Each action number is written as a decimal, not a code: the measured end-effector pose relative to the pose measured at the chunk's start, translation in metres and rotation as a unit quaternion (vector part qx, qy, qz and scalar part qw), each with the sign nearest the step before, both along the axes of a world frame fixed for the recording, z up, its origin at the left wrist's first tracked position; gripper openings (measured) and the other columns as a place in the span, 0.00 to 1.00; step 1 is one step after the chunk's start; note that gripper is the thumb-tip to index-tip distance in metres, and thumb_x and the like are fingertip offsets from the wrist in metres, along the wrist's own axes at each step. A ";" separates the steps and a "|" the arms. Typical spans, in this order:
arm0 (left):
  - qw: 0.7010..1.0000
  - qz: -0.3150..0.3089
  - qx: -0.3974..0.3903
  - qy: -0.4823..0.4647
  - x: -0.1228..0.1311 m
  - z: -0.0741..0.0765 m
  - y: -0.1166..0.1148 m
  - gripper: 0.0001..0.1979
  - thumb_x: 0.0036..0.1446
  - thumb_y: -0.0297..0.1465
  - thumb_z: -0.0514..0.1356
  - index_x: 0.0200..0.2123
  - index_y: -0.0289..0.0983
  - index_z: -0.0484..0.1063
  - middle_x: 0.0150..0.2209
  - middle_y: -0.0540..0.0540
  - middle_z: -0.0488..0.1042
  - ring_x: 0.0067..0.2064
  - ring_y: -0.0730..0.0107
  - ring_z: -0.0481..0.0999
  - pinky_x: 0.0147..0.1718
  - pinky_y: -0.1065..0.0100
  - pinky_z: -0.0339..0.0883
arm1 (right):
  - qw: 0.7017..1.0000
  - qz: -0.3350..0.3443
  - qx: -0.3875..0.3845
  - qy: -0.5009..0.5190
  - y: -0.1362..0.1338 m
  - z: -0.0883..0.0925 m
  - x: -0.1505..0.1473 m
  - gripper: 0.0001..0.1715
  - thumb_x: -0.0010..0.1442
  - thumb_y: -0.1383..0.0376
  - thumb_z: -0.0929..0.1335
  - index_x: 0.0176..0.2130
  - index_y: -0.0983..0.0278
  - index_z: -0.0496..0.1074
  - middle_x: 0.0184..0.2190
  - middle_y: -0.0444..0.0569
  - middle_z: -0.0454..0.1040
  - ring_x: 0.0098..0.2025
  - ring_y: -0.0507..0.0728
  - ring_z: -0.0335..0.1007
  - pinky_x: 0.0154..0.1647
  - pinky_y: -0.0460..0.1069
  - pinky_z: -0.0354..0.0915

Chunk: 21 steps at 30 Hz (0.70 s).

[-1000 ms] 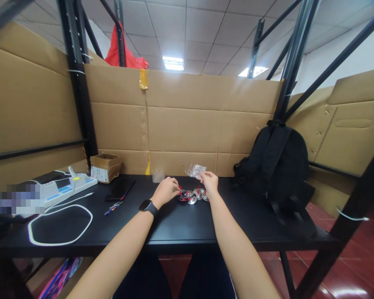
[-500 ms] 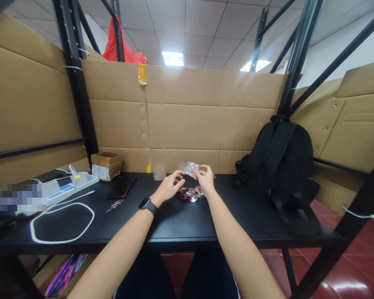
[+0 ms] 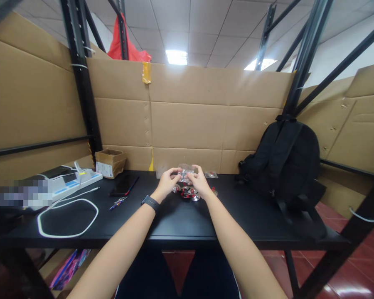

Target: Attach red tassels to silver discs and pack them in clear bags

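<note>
Between my two hands is a small clear plastic bag with shiny bits in it, raised above the black tabletop. My left hand pinches its left side, thumb and fingers closed. At the other side my right hand grips it the same way. Just below and behind the hands lies a pile of shiny round metal pieces with red parts; my fingers partly cover it. Another small clear bag rests to the right of my right hand. A pale translucent bag sits behind my left hand.
The black table backs onto a cardboard wall. To the left are a phone, a keychain, a small cardboard box, a white power strip and a looped white cable. A black backpack stands at right.
My left hand has moved up to the clear bag and closed on its left side. The right hand has come slightly inward with the bag. The view has shifted a little.
</note>
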<state>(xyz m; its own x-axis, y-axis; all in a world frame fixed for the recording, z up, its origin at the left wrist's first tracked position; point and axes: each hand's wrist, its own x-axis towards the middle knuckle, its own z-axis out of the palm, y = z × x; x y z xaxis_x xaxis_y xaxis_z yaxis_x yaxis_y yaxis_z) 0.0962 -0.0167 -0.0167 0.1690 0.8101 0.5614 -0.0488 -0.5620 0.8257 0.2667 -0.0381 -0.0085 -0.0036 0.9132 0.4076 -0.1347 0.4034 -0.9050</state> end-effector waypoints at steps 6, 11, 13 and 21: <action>0.999 -0.012 -0.029 0.010 -0.010 0.002 -0.001 0.25 0.51 0.32 0.67 0.53 0.34 0.73 0.45 0.39 0.80 0.34 0.66 0.81 0.35 0.66 0.75 | 0.998 -0.030 0.045 0.039 0.008 -0.001 0.006 0.26 0.49 0.59 0.73 0.42 0.57 0.59 0.28 0.40 0.76 0.27 0.53 0.72 0.28 0.45 0.65; 0.995 -0.078 -0.062 0.027 -0.012 0.005 -0.006 0.25 0.51 0.35 0.68 0.53 0.33 0.75 0.39 0.38 0.82 0.34 0.63 0.81 0.36 0.64 0.74 | 0.997 -0.026 0.066 0.023 0.011 -0.001 0.008 0.11 0.50 0.60 0.72 0.27 0.62 0.66 0.24 0.44 0.75 0.25 0.51 0.67 0.27 0.44 0.60; 0.995 -0.071 -0.065 0.028 -0.011 0.007 -0.008 0.24 0.51 0.36 0.68 0.51 0.32 0.77 0.40 0.38 0.82 0.35 0.63 0.81 0.37 0.64 0.74 | 0.997 -0.047 0.064 0.005 0.012 0.000 0.010 0.08 0.50 0.62 0.70 0.23 0.63 0.70 0.25 0.45 0.75 0.24 0.50 0.65 0.26 0.45 0.59; 0.997 -0.056 -0.049 0.009 -0.013 0.006 -0.005 0.24 0.50 0.38 0.69 0.49 0.32 0.77 0.49 0.36 0.79 0.41 0.61 0.81 0.43 0.63 0.74 | 0.990 -0.015 0.100 -0.094 0.002 0.006 0.016 0.11 0.50 0.63 0.70 0.33 0.64 0.82 0.34 0.50 0.81 0.34 0.56 0.74 0.38 0.49 0.68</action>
